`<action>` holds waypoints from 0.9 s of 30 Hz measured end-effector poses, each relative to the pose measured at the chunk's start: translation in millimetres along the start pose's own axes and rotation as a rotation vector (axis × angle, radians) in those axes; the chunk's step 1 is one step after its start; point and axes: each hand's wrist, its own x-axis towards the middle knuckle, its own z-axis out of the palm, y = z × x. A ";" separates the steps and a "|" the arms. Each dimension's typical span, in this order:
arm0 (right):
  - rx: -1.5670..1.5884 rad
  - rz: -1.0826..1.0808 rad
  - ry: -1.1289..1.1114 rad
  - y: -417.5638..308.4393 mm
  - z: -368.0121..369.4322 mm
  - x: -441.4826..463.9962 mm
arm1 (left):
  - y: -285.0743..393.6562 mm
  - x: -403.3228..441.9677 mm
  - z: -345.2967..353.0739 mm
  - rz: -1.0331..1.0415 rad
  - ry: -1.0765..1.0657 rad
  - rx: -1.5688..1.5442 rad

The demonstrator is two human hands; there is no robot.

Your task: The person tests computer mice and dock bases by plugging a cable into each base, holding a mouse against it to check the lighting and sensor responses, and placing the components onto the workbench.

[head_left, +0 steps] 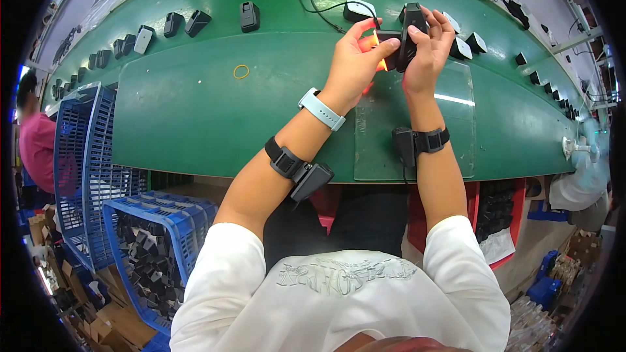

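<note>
My left hand (358,57) and right hand (426,53) clamped a black, boxy plastic device (413,15) (light-checking, apparently); steadiness mattered next.

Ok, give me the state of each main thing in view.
Black angular plastic device: held in the left hand and right hand
Orange-red light: on, glowing by the left hand
Yellow ring-shaped band: lying loose on the green bench
Pale blue wristband: fastened
Black forearm straps: fastened
Blue plastic lattice crate: holding many black pieces
</note>
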 end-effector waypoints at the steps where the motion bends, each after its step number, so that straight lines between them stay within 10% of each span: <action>1: -0.031 -0.036 -0.009 -1.2 1.2 -1.1 | -1.8 -0.4 0.0 -0.019 -0.015 -0.039; 10: -0.444 -0.576 -0.203 -3.4 8.6 -3.9 | -14.3 2.6 -3.8 -0.170 -0.101 -0.466; 20: -0.472 -0.354 -0.157 -4.0 3.3 -6.6 | -17.4 8.0 -6.2 -0.140 -0.174 -0.267; 27: -1.103 -0.106 -0.399 0.3 -25.7 0.3 | -2.0 28.7 -30.1 0.115 0.125 0.075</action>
